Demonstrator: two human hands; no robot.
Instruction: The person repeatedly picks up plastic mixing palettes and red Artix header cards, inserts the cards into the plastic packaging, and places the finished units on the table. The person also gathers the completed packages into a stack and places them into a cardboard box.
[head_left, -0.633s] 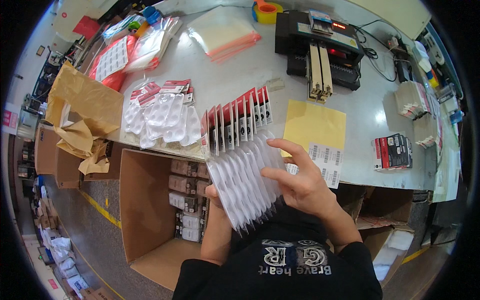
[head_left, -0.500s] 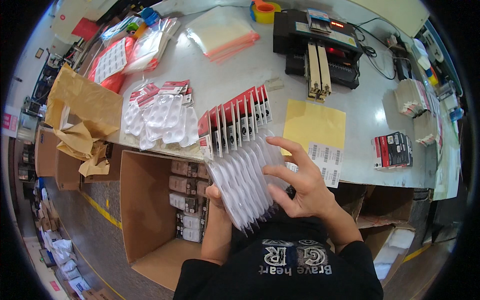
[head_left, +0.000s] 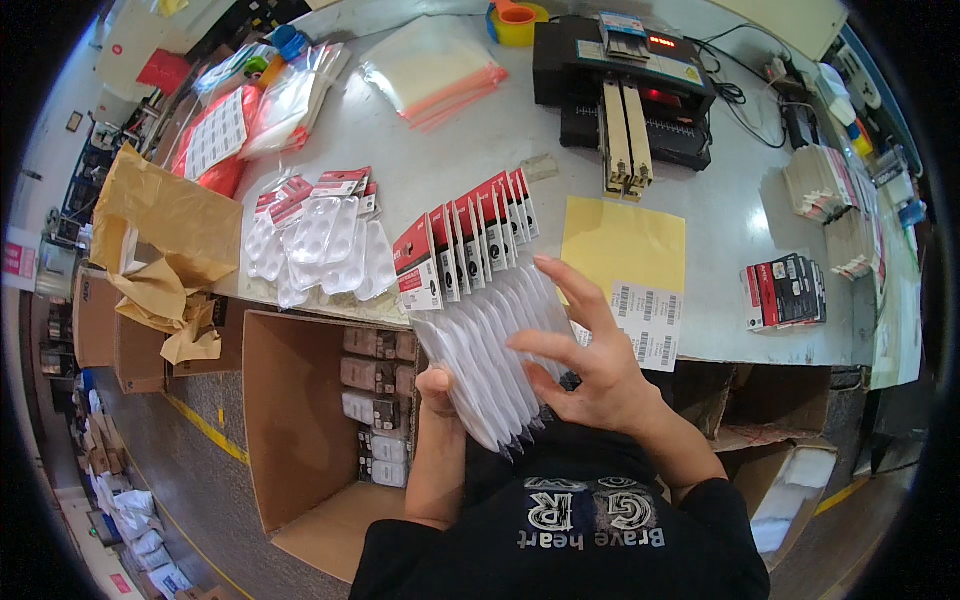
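A fanned stack of clear plastic blister packs (head_left: 480,350) with red, white and black header cards is in front of my chest, cards pointing away from me. My left hand (head_left: 436,392) grips the stack from its left side and below. Its thumb shows at the left edge, while the packs hide its other fingers. On the right side of the stack, my right hand (head_left: 598,365) has its fingers spread, with the fingertips and thumb against the pack edges. More blister packs (head_left: 325,240) lie loosely piled on the table to the left.
A black machine (head_left: 625,85) with a lit red display stands at the back. Yellow paper (head_left: 622,245) and a label sheet (head_left: 650,325) lie to the right, near stacked cards (head_left: 785,292). Below the table edge, an open carton (head_left: 290,420) holds several packages. Brown paper (head_left: 165,225) sits at left.
The stack has tilted slightly, so the header card at its left end faces more toward view. My right fingers have shifted a little left along the packs. The whole view has moved slightly.
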